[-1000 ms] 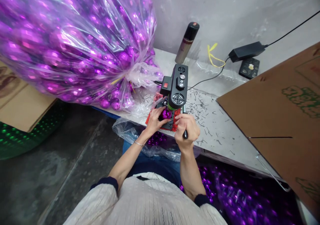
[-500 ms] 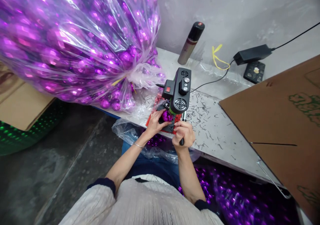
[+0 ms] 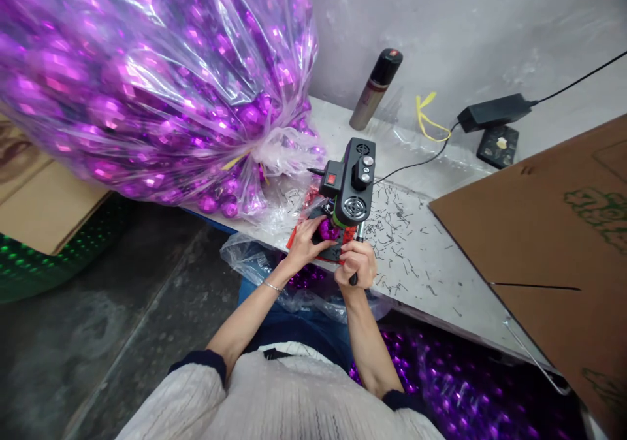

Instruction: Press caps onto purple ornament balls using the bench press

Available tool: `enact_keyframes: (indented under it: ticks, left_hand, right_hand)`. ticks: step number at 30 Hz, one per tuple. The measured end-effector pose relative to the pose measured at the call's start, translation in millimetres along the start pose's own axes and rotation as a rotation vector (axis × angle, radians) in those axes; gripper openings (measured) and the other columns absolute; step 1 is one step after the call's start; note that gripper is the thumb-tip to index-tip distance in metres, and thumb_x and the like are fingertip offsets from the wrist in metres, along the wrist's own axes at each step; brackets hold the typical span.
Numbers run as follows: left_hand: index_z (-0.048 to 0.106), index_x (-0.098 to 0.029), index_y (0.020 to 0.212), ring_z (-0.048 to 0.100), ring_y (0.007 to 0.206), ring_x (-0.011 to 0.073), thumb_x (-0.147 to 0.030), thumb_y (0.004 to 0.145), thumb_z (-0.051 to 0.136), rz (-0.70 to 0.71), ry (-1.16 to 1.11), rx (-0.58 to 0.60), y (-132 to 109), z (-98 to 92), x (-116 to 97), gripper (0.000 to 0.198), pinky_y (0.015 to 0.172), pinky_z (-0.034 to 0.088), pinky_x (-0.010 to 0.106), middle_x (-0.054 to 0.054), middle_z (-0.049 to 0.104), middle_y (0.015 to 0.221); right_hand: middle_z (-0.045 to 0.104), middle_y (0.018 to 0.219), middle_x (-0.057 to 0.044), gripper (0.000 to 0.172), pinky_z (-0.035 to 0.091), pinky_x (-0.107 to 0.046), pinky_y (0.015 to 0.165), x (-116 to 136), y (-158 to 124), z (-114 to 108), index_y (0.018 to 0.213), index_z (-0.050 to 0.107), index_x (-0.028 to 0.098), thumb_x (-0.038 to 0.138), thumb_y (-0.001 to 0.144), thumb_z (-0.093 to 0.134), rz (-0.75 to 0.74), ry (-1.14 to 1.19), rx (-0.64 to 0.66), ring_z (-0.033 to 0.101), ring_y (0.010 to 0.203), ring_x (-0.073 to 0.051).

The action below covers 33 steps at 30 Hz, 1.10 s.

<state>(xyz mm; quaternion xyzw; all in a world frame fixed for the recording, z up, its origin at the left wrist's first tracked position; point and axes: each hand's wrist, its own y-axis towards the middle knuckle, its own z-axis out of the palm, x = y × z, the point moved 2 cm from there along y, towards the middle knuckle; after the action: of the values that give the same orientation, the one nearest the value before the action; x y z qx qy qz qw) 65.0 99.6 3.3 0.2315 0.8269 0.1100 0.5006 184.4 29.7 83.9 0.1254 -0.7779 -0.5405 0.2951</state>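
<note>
A small black bench drill press (image 3: 356,182) with a red switch stands on the table. Under its head sits a shiny purple ball ornament (image 3: 328,229), partly covered by the machine. My left hand (image 3: 304,244) curls its thumb and fingers around the ball, holding it on the dark base plate (image 3: 330,252). My right hand (image 3: 356,263) is wrapped around the black-tipped lever handle (image 3: 353,279) at the machine's right side. Whatever touches the top of the ball is hidden beneath the head.
A large clear bag of purple balls (image 3: 196,100) fills the left. Dark curly shavings (image 3: 399,231) litter the table. Behind stand a spray can (image 3: 376,89) and a black power adapter (image 3: 494,112). A cardboard box (image 3: 539,231) is at right; more purple balls (image 3: 441,381) lie below.
My right hand and the lever have shifted slightly left and toward me. My left hand stays on the ball. The whole view has moved a little.
</note>
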Motion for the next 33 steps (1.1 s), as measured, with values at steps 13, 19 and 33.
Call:
enact_keyframes:
  ticks: [13,19,33]
  left_hand:
    - [0.048,-0.02,0.15,0.058,0.136,0.0305,-0.047,0.099,0.06,0.268,0.125,0.09,-37.5,-21.2,-21.0,0.059,0.112,0.047,0.051,0.019,0.06,0.145]
    - [0.046,-0.019,0.151,0.053,0.141,0.0319,-0.053,0.098,0.057,0.222,0.173,0.015,-34.8,-47.1,-16.5,0.064,0.113,0.047,0.052,0.022,0.054,0.151]
    - [0.068,-0.016,0.074,0.07,0.088,0.0276,-0.026,0.083,0.071,-0.396,0.041,0.175,160.9,-20.7,31.1,0.014,0.087,0.052,0.037,0.011,0.073,0.082]
  right_hand:
    - [0.063,0.072,0.001,0.022,0.049,-0.028,0.064,18.8,45.8,-14.9,0.078,0.056,0.022,0.012,0.096,0.048,0.141,0.098,0.033,0.064,0.069,-0.014]
    - [0.065,0.075,-0.001,0.021,0.051,-0.029,0.065,15.9,33.5,-14.8,0.08,0.058,0.022,0.012,0.095,0.048,0.126,0.093,0.066,0.066,0.072,-0.015]
    - [0.064,0.073,0.0,0.023,0.05,-0.028,0.062,19.4,36.5,-13.8,0.078,0.056,0.022,0.01,0.095,0.046,0.109,0.054,0.069,0.066,0.069,-0.014]
